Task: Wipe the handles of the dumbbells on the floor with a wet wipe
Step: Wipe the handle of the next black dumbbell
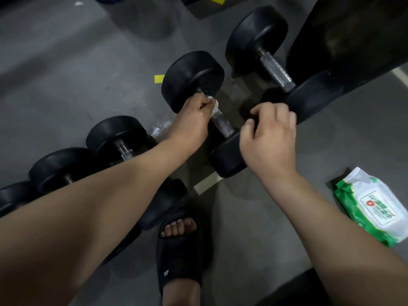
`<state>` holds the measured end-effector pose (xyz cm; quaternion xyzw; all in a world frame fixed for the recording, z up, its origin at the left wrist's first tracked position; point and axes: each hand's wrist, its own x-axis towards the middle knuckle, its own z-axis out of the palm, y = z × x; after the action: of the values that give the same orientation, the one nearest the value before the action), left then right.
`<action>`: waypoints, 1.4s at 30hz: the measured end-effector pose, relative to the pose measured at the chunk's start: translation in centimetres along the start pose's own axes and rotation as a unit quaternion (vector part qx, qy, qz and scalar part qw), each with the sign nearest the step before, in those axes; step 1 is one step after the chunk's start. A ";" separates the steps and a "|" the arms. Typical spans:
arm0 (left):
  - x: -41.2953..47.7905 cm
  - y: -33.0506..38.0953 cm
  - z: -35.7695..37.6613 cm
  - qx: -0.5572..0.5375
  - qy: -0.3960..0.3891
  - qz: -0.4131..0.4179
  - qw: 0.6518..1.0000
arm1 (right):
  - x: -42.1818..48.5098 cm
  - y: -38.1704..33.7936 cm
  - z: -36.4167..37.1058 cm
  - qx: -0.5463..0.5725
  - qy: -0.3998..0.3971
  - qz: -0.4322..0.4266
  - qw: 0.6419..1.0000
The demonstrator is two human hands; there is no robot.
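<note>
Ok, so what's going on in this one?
A person is wiping the middle dumbbell of several lying on the floor. The left hand grips a white wipe wrapped round its handle, close to the far weight. The right hand sits with curled fingers over the near weight, seemingly steadying it, though a firm grip cannot be confirmed. A pack of wipes lies on the floor to the right.

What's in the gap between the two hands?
In the head view, a bare stretch of the dumbbell handle runs between the left hand, gripping the wet wipe, and the right hand.
</note>
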<state>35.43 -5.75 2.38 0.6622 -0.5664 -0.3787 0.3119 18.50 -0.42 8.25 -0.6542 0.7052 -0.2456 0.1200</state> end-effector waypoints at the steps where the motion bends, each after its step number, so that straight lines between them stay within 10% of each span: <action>1: 0.3 0.0 0.2 -0.001 -0.001 0.011 1.000 | -0.4 -0.1 0.0 -0.012 -0.005 -0.038 0.999; 8: 1.1 1.5 1.4 -0.055 -0.015 -0.009 0.998 | 0.4 1.8 0.5 -0.015 -0.020 -0.032 0.999; 14: 0.0 0.8 2.8 0.019 -0.161 0.145 0.976 | 1.8 2.9 0.5 0.025 -0.008 -0.006 1.000; 23: 1.4 0.3 1.7 0.094 0.036 0.114 0.988 | 0.9 2.3 1.1 0.022 0.021 -0.009 0.999; 42: 1.5 0.9 3.7 -0.081 -0.012 0.002 0.997 | 3.1 3.3 -0.4 0.080 -0.079 0.043 0.993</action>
<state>31.88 -7.35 1.02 0.6286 -0.5390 -0.4309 0.3586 15.10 -3.27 7.38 -0.6293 0.6988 -0.2430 0.2378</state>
